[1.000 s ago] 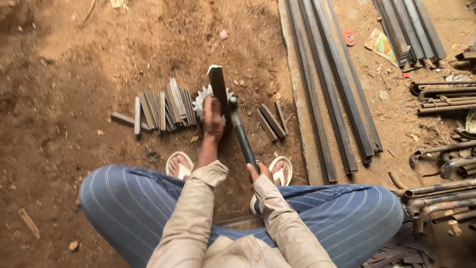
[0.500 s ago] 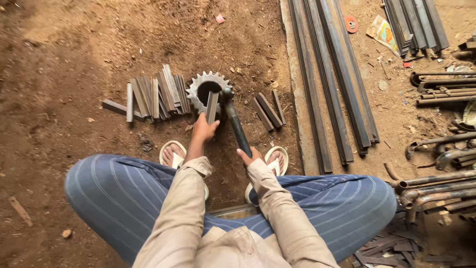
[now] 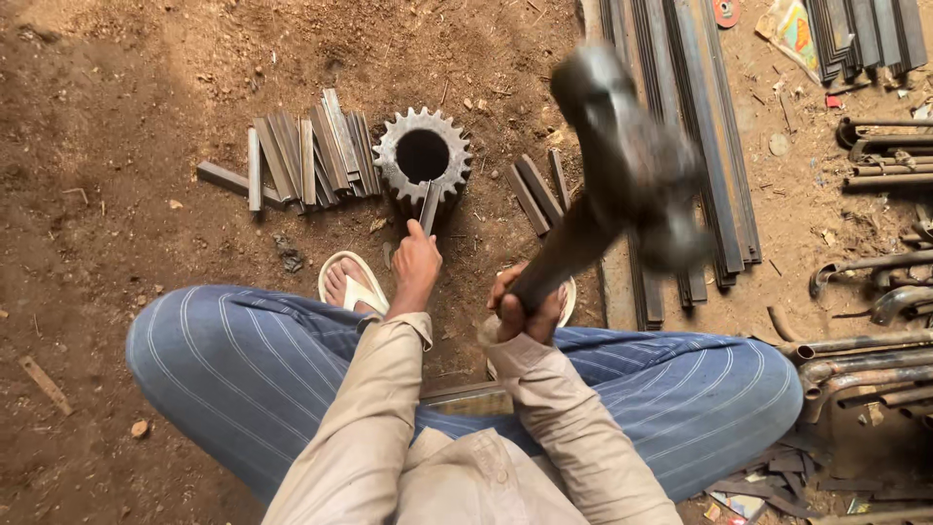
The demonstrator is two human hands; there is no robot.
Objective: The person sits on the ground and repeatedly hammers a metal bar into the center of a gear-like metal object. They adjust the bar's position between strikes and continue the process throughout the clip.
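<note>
Touching left fingers [image 3: 416,233]: metal strip [image 3: 429,206] against gear [image 3: 422,156].

Gear [image 3: 422,156] sits on the dirt ahead. Short bars [image 3: 301,156] lie to its left. Long strips [image 3: 680,146] run along its right.

Left hand [image 3: 416,264] steadies strip [image 3: 429,206] against gear [image 3: 422,156]; right hand [image 3: 525,303] grips hammer [image 3: 627,160].

Landmark: the toothed gear [image 3: 422,156] standing on the dirt ground [image 3: 126,117].

Directly left, touching it, a row of short metal strips [image 3: 301,156] blocks access. Right of it, three loose bars [image 3: 536,190] lie close by; beyond them, long steel sections [image 3: 700,126] close that side.

Above the gear, bare dirt is open. Below it, the left hand [image 3: 416,264] and a sandalled foot [image 3: 352,287] occupy the approach.
</note>
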